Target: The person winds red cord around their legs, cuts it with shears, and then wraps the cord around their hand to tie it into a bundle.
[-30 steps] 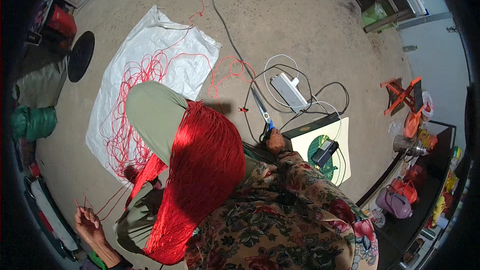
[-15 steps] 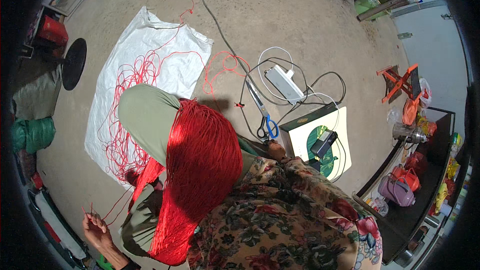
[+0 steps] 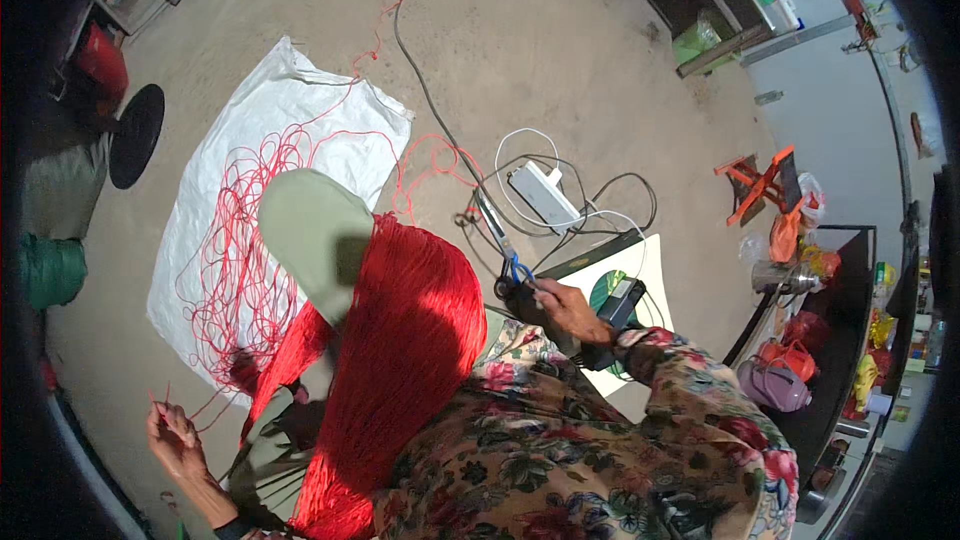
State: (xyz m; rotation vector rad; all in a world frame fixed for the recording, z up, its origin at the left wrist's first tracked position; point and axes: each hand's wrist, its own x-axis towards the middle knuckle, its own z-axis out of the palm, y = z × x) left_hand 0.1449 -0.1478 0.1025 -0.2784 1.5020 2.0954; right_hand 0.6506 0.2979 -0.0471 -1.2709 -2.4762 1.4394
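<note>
The left hand (image 3: pixel 178 437) is raised at the lower left, and its fingers (image 3: pixel 160 418) are pinched on the ends of a few thin red threads (image 3: pixel 205 402), which run from the fingertips toward the loose red thread pile (image 3: pixel 245 270) lying on a white plastic sheet (image 3: pixel 330 120) on the floor. Just beside this hand, toward the person's body, a thick bundle of red threads (image 3: pixel 400 350) hangs over the person's lap, next to a pale green covered knee (image 3: pixel 305 230). The right hand (image 3: pixel 562 308) is stretched forward at the centre right, and its fingers are closed on the handles of blue scissors (image 3: pixel 510 262), whose blades point away from the hand. Beyond the scissor tips lie a white power strip (image 3: pixel 543 193) with grey and white cables (image 3: pixel 610 210) curled around it. Close under the right wrist is a white board (image 3: pixel 655 265) with a green disc (image 3: pixel 603 290) and a dark small device (image 3: pixel 622 300) on it. The sleeve (image 3: pixel 700 410) has a flower pattern. Farther from the fingers, an orange folding stool (image 3: pixel 760 180) stands on the concrete floor (image 3: pixel 560 50).
</note>
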